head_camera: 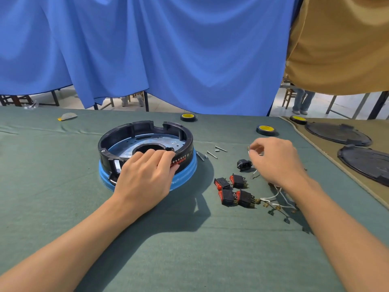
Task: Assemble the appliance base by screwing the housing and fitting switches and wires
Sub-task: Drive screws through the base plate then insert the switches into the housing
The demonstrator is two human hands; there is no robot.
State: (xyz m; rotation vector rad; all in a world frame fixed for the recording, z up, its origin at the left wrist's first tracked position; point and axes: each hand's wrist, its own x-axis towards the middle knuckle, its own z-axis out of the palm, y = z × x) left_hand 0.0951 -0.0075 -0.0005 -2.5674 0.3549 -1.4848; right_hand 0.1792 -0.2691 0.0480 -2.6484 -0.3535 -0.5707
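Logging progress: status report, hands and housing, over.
Left hand rests on housing. Right hand pinches a wire. Four switches loose, unfitted. Nothing blocking.

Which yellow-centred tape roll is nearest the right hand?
The black, yellow-centred tape roll on the green cloth just beyond the right hand; one other lies far left, another on the tan mat.
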